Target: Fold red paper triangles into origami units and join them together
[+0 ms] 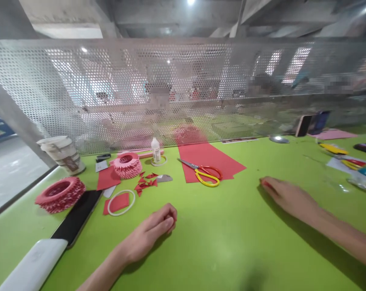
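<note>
My left hand (152, 232) rests on the green table (201, 258), fingers curled in; whether anything small is inside is hidden. Farther right, my right hand (281, 194) lies low over the table with curled fingers and a bit of red at the fingertips, too small to make out. Between and beyond the hands, scissors (205, 173) with one red and one yellow handle lie partly on a red paper sheet (211, 157). Small folded red pieces (144, 184) are scattered left of them. A white ring (121, 214) overlaps a red paper square (119, 202) near my left hand.
Two pleated pink-red paper rings (127, 165) stand at the left, near a phone (76, 218), a paper cup (62, 155) and a white glue bottle (155, 150). A perforated screen (189, 93) spans the back. Yellow tools (333, 148) lie at the right.
</note>
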